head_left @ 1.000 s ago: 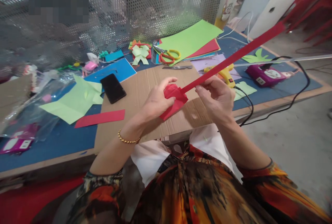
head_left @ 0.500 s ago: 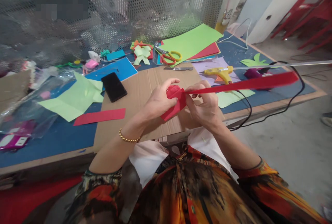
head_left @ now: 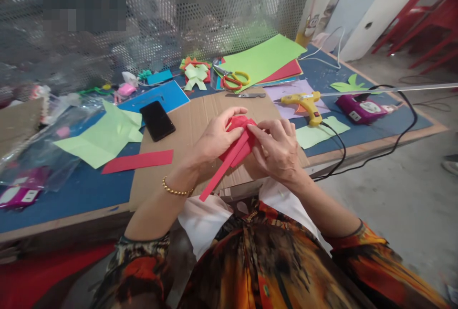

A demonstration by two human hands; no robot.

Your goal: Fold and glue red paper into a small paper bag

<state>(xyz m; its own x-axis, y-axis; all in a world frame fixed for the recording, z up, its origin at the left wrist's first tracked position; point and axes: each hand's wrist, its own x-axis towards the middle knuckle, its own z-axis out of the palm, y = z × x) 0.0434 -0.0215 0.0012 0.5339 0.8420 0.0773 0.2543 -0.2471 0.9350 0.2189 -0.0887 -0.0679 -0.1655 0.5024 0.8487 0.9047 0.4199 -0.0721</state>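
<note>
Between my hands, above a sheet of cardboard (head_left: 193, 120), is a folded piece of red paper (head_left: 240, 154) with a long strip hanging down toward me. My left hand (head_left: 219, 138) grips its left side, thumb across the front and fingers behind. The thumb and fingertips of my right hand (head_left: 277, 146) pinch the upper right edge of the paper. Part of the fold is hidden behind my fingers. Another red paper strip (head_left: 138, 161) lies flat to the left, partly on the cardboard.
A yellow glue gun (head_left: 304, 103) with a black cord rests at the right, near a purple power socket (head_left: 361, 108). Behind the cardboard lie scissors (head_left: 236, 79), a knife (head_left: 246, 95) and green paper (head_left: 265, 58). A phone (head_left: 157, 120) sits left. A drink cup (head_left: 315, 15) stands far right.
The long red strip, stretched out to the right before, now hangs down toward me across the folded paper. My right hand has turned over and its fingers press at the fold.
</note>
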